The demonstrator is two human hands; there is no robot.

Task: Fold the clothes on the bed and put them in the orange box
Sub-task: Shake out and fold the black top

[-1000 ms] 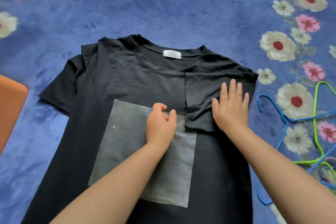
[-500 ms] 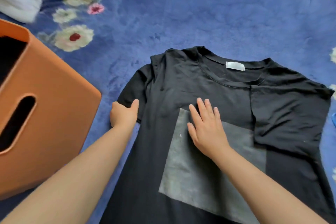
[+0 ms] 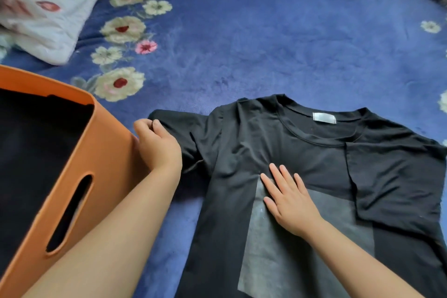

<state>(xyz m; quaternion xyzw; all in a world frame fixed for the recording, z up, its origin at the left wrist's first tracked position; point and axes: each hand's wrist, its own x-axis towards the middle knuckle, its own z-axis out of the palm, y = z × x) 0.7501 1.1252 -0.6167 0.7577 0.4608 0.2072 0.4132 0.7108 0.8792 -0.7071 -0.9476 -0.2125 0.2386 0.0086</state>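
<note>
Item 1: black T-shirt, lying front-up on the bed, which is covered in a blue floral blanket; grey square print on the chest, white label inside the collar. The sleeve on the right side of the view is folded in over the body; the sleeve on the left side is stretched outward.
Item 2: left hand, fingers curled, pinching the edge of the outstretched sleeve, just beside the box.
Item 3: right hand, fingers straight and slightly spread, pressing flat on the chest at the upper left corner of the print.
Item 4: orange box, left of the shirt, slot handle in its side, dark fabric inside.
Item 5: white patterned pillow, upper left.
</note>
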